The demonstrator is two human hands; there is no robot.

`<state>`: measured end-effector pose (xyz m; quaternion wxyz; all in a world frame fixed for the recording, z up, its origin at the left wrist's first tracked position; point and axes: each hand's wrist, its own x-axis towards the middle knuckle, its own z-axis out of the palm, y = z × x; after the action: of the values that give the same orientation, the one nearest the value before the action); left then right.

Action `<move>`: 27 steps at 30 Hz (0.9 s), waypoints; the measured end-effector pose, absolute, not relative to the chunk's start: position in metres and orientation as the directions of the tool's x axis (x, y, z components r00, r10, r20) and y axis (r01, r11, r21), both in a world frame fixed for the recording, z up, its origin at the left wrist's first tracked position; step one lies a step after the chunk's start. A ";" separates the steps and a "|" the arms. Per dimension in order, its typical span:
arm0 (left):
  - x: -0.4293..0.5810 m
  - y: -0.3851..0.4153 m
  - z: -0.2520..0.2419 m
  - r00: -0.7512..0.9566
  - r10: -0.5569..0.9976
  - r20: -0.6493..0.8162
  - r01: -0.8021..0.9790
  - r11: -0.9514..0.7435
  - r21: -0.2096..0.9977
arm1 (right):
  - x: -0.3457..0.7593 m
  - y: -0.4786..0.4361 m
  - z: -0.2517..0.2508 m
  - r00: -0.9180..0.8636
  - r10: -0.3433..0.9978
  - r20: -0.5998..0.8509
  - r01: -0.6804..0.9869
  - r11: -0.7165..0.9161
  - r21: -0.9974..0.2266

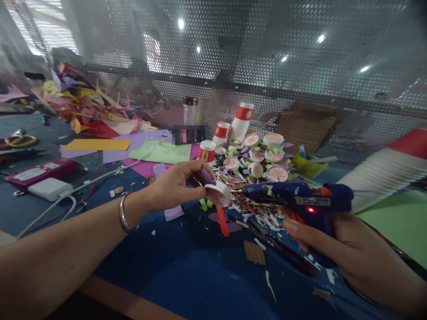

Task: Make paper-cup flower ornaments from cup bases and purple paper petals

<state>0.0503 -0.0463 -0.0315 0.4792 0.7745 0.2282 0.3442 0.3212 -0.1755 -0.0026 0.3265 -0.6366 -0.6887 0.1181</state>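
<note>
My left hand (182, 184), with a silver bangle on its wrist, pinches a round white disc (218, 194) with a reddish pattern; it looks like a paper cup's base. A blue glue gun (293, 195) is wrapped in my right hand (347, 244), its red light lit. The gun's metal tip points left and meets or nearly meets the disc's right edge; I cannot tell whether they touch. Behind the disc stands a red and white paper cup (207, 152). Similar patterned discs (276, 173) with green and purple paper bits are heaped beyond the gun.
Scissors (283, 249) and a cardboard scrap (254, 252) lie among paper shreds below the gun. Stacked paper cups (387, 171) lean at the right. Coloured paper sheets (96, 145), a purple power bank (43, 171) and a white adapter (50, 189) with cables are on the left.
</note>
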 end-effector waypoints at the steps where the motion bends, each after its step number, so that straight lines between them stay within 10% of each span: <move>1: 0.050 -0.046 -0.032 0.662 0.681 0.313 0.028 -0.439 0.898 | 0.320 -0.175 -0.002 0.019 0.953 0.304 0.807 0.165 -0.567; 27: 0.050 -0.046 -0.032 0.670 0.673 0.313 0.044 -0.457 0.888 | 0.321 -0.174 -0.001 -0.070 0.970 0.234 0.842 0.184 -0.508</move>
<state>0.0501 -0.0462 -0.0315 0.4684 0.7846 0.2283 0.3361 0.3211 -0.1740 -0.0010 0.2666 -0.6275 -0.7216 0.1202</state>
